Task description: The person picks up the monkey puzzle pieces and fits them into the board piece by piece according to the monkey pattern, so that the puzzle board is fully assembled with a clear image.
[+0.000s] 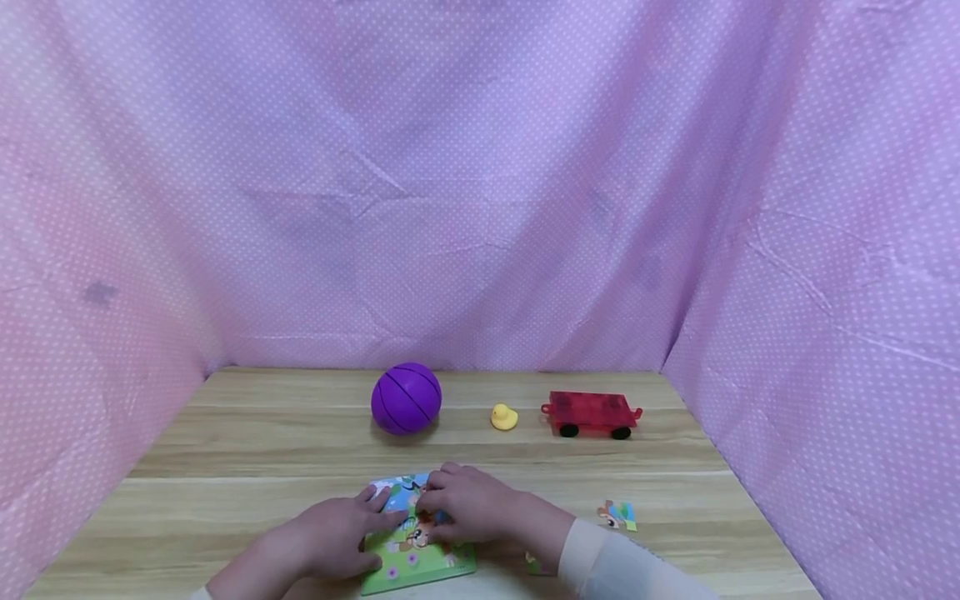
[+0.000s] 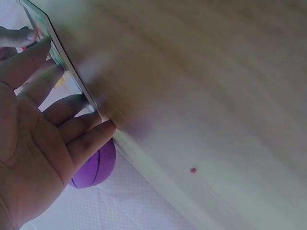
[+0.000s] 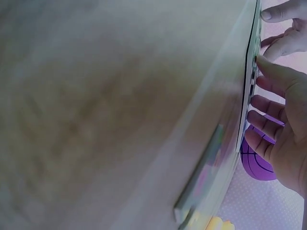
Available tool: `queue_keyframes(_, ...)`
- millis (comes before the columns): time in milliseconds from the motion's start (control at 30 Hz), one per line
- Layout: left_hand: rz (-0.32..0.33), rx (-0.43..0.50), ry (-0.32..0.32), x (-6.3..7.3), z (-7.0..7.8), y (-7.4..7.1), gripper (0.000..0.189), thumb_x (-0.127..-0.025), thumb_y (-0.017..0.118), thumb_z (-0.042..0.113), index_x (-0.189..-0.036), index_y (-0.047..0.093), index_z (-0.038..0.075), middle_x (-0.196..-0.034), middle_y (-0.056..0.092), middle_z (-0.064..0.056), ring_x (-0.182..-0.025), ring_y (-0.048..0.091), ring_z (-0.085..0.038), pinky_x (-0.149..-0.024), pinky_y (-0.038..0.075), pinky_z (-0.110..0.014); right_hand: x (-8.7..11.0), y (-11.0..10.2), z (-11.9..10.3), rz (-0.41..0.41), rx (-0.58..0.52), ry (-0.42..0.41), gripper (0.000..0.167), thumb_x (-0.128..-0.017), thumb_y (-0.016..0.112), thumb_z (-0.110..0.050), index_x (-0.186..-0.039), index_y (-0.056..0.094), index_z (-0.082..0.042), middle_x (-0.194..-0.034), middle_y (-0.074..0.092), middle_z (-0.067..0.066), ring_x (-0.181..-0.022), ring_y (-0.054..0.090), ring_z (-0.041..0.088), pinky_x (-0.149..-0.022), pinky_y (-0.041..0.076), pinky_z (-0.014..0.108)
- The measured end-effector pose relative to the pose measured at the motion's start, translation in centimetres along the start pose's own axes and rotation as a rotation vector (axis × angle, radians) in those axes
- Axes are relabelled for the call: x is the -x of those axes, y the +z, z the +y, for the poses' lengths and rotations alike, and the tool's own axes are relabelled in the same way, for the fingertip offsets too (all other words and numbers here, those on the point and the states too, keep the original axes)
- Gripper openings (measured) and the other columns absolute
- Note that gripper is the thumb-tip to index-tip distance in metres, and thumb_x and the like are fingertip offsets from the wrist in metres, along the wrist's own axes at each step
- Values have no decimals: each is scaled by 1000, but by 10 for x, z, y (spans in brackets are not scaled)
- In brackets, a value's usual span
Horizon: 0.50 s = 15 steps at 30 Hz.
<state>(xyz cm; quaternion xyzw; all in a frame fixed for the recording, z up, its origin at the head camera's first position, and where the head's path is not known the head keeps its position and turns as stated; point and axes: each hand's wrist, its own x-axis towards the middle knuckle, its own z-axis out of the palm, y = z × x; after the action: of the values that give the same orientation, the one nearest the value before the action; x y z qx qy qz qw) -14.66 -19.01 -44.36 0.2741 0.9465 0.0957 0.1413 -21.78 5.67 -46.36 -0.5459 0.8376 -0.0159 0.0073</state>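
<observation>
A flat jigsaw puzzle board [image 1: 420, 575] with a cartoon picture in green and blue lies near the front of the table. My left hand [image 1: 341, 533] rests on its left part, fingers spread and thumb near the lower left edge. From the right, my right hand [image 1: 472, 504] reaches over the board with its fingertips down on the picture, covering part of it. In the right wrist view, the fingers [image 3: 266, 120] are loosely bent against the board's face. A loose puzzle piece [image 1: 618, 515] lies to the right; another piece [image 1: 534, 567] is partly hidden under my right forearm.
Behind the board stands a purple ball [image 1: 406, 398] with black lines. To its right are a small yellow rubber duck [image 1: 504, 417] and a red toy wagon [image 1: 592, 412] with black wheels. Pink dotted cloth [image 1: 450, 208] hangs around the wooden table [image 1: 262, 425].
</observation>
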Motion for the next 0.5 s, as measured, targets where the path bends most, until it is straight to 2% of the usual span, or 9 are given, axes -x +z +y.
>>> queue_keyframes(233, -1, -67, -12, -3, 5, -2, 57, -86, 69, 42, -140, 53, 37, -147, 49, -17, -133, 48, -42, -96, 50, -56, -1, -1, 1, 15, -31, 35, 32, -94, 62, -46, -121, 64, -29, -106, 55, -16, -98, 47, 1, -85, 44, 16)
queue_keyframes(500, 7, -102, -9, -3, 5, -1, 57, -85, 69, 43, -140, 54, 36, -146, 50, -17, -131, 50, -41, -95, 51, -55, -3, -2, -1, -7, -62, 112, 41, -91, 67, -47, -123, 65, -23, -105, 54, -12, -99, 47, 2, -89, 46, 16)
